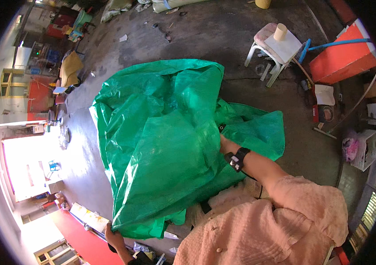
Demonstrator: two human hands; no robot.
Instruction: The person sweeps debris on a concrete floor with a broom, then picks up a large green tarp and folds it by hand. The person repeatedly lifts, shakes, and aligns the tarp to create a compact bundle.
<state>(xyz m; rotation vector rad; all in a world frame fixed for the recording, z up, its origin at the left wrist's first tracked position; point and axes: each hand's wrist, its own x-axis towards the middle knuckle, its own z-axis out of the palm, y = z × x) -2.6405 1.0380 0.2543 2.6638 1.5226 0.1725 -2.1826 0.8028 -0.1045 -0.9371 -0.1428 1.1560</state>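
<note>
A large green plastic sheet (170,145), glossy and creased, spreads across the middle of the head view in front of me. Its folds bulge upward, and a loose flap reaches out to the right. At its near left corner, my left hand (113,236) pinches the edge. My right hand (224,140) reaches into the folds on the right side of the sheet, where the green material covers the fingers. A black band with a small device (237,160) circles my right wrist.
A white-legged stool (265,35) carrying a beige cup-shaped object (280,32) stands at the far right, beside a red box (338,55) and a blue hose (329,45). A white basket (365,152) lies further right. A red tabletop (79,238) is at near left.
</note>
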